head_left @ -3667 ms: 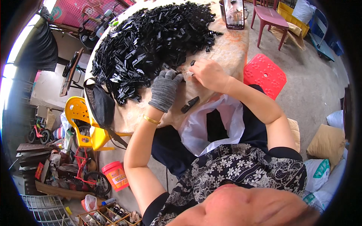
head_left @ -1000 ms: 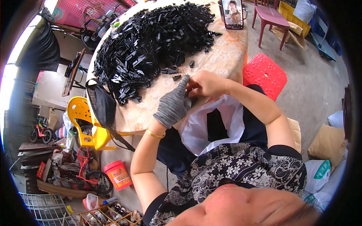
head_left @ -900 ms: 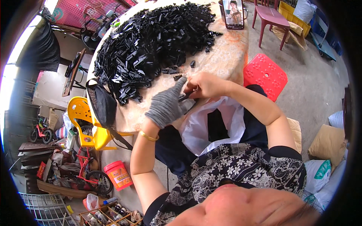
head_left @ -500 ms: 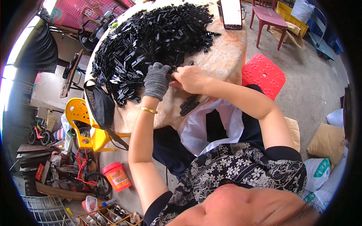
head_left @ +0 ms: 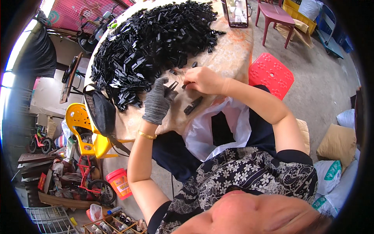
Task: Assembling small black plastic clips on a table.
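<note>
A large heap of small black plastic pieces (head_left: 156,39) covers much of the cloth-covered table (head_left: 230,48). At the heap's near edge, my left hand (head_left: 156,102), in a grey knit glove, is closed on a few slim black plastic pieces (head_left: 170,89) that stick out toward the right. My bare right hand (head_left: 204,80) is just to the right, fingertips pinched on a small dark piece, mostly hidden. Between my hands and the table's near edge lie a few loose black pieces (head_left: 193,105). Two more rest singly beyond my fingers.
A white plastic bag (head_left: 194,136) lies open across my lap, below the table edge. A phone (head_left: 237,15) stands at the far right of the table. A black mesh bag (head_left: 100,109) hangs at the left edge by a yellow chair (head_left: 80,124). A red stool (head_left: 271,76) is at right.
My hands have drawn apart; the left came down and nearer, turning so the pieces in its fingers show. My right hand shifted slightly right. The phone's screen now shows a picture.
</note>
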`<action>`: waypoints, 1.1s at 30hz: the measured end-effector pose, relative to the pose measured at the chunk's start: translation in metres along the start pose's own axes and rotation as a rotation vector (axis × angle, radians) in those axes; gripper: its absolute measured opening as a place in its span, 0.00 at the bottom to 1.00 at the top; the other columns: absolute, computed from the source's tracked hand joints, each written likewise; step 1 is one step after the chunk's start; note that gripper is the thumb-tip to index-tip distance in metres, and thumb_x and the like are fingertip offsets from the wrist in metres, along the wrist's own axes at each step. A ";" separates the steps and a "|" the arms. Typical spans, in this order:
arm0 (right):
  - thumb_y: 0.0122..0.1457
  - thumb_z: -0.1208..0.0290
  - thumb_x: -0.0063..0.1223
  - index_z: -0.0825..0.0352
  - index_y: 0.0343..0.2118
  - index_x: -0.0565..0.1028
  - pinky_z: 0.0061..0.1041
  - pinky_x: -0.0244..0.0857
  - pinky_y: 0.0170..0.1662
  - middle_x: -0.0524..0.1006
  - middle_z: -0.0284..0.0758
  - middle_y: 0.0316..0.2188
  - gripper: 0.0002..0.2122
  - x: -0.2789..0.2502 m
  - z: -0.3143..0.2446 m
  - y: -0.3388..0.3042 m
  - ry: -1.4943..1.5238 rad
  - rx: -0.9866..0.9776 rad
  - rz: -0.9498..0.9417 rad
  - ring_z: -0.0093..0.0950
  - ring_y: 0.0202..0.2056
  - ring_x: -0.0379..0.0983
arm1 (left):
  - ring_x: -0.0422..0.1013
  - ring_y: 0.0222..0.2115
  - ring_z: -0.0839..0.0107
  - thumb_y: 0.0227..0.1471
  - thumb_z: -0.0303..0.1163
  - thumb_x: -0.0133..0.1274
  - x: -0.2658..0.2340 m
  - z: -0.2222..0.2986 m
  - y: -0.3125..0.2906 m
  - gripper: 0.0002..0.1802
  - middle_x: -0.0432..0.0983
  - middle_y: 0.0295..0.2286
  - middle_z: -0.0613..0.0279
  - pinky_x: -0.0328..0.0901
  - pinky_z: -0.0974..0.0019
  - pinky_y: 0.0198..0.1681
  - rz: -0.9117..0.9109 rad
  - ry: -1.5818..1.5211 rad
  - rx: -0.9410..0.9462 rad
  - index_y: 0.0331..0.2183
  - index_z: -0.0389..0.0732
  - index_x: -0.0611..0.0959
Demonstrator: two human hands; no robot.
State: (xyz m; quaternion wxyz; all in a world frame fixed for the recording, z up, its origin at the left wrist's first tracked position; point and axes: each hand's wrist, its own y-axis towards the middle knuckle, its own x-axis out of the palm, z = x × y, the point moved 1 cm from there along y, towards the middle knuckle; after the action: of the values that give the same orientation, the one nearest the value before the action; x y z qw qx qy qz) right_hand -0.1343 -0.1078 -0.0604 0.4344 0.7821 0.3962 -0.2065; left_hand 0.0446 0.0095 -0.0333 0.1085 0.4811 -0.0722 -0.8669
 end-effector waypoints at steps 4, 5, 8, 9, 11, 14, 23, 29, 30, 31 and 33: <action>0.47 0.75 0.57 0.67 0.29 0.76 0.33 0.66 0.37 0.74 0.38 0.29 0.06 0.000 0.002 -0.002 0.006 -0.094 0.104 0.38 0.33 0.72 | 0.74 0.30 0.58 0.44 0.27 0.57 -0.003 0.004 -0.005 0.13 0.78 0.30 0.53 0.67 0.62 0.36 -0.044 -0.023 0.118 0.36 0.40 0.80; 0.47 0.75 0.57 0.67 0.29 0.76 0.32 0.66 0.37 0.74 0.37 0.29 0.06 -0.001 0.002 -0.003 0.020 -0.064 0.084 0.38 0.33 0.72 | 0.74 0.30 0.58 0.44 0.28 0.57 -0.003 0.009 -0.006 0.13 0.78 0.30 0.53 0.67 0.62 0.36 -0.075 -0.023 0.109 0.37 0.40 0.81; 0.47 0.76 0.57 0.67 0.29 0.77 0.32 0.66 0.38 0.73 0.37 0.29 0.05 -0.001 0.002 -0.003 0.082 -0.036 0.033 0.38 0.34 0.72 | 0.74 0.30 0.59 0.46 0.30 0.55 -0.003 0.020 -0.009 0.14 0.78 0.29 0.53 0.67 0.63 0.36 -0.120 -0.007 0.066 0.38 0.43 0.82; 0.47 0.76 0.57 0.67 0.28 0.77 0.32 0.66 0.38 0.73 0.37 0.29 0.05 -0.001 0.002 -0.004 0.104 -0.033 0.016 0.38 0.34 0.72 | 0.75 0.30 0.61 0.46 0.30 0.55 -0.004 0.023 -0.009 0.13 0.78 0.30 0.53 0.68 0.65 0.36 -0.131 0.066 0.051 0.38 0.42 0.82; 0.47 0.76 0.56 0.67 0.29 0.76 0.32 0.65 0.38 0.73 0.37 0.29 0.05 -0.001 0.002 -0.003 0.104 -0.051 0.024 0.38 0.34 0.71 | 0.75 0.29 0.62 0.47 0.29 0.55 -0.005 0.023 -0.009 0.13 0.78 0.30 0.53 0.68 0.66 0.35 -0.146 0.163 0.046 0.38 0.42 0.82; 0.47 0.76 0.56 0.67 0.29 0.76 0.32 0.65 0.38 0.73 0.37 0.29 0.05 -0.002 0.000 -0.003 0.082 -0.089 0.035 0.38 0.34 0.71 | 0.74 0.30 0.58 0.46 0.32 0.54 -0.003 0.016 -0.009 0.13 0.78 0.30 0.52 0.68 0.63 0.35 -0.150 0.193 0.078 0.38 0.44 0.82; 0.47 0.75 0.56 0.67 0.28 0.75 0.32 0.65 0.38 0.72 0.37 0.28 0.05 -0.002 -0.003 -0.005 0.036 -0.105 0.041 0.38 0.33 0.70 | 0.75 0.30 0.57 0.46 0.34 0.56 -0.008 0.028 -0.006 0.12 0.78 0.30 0.54 0.68 0.62 0.34 -0.190 0.304 0.088 0.36 0.45 0.83; 0.48 0.72 0.54 0.66 0.28 0.75 0.32 0.66 0.39 0.72 0.37 0.29 0.05 0.000 -0.004 -0.005 -0.041 -0.115 -0.008 0.37 0.35 0.71 | 0.74 0.28 0.55 0.46 0.41 0.55 -0.015 0.051 0.008 0.13 0.78 0.27 0.53 0.68 0.57 0.32 -0.302 0.542 0.109 0.34 0.45 0.82; 0.49 0.71 0.54 0.65 0.28 0.75 0.32 0.66 0.39 0.72 0.37 0.29 0.05 0.000 -0.004 -0.004 -0.070 -0.110 -0.029 0.37 0.36 0.71 | 0.74 0.28 0.55 0.46 0.42 0.55 -0.012 0.054 0.011 0.14 0.77 0.26 0.53 0.67 0.56 0.32 -0.309 0.558 0.118 0.33 0.44 0.82; 0.49 0.71 0.53 0.65 0.28 0.75 0.33 0.66 0.39 0.72 0.37 0.29 0.05 0.000 -0.006 -0.004 -0.118 -0.132 -0.009 0.37 0.35 0.71 | 0.73 0.28 0.54 0.46 0.43 0.55 -0.010 0.055 0.014 0.14 0.77 0.25 0.53 0.67 0.55 0.32 -0.317 0.575 0.127 0.32 0.44 0.81; 0.49 0.71 0.53 0.65 0.28 0.75 0.33 0.66 0.39 0.72 0.37 0.29 0.05 0.002 -0.014 -0.001 -0.215 -0.177 0.034 0.37 0.35 0.71 | 0.73 0.28 0.53 0.45 0.42 0.56 -0.006 0.053 0.020 0.15 0.77 0.25 0.51 0.67 0.55 0.32 -0.334 0.572 0.141 0.31 0.42 0.80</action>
State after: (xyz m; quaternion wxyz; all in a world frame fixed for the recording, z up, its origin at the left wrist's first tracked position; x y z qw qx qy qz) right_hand -0.1343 -0.0949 -0.0551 0.5449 0.7208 0.3508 -0.2460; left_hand 0.0053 -0.0069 0.0040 -0.0526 0.7164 -0.0189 -0.6954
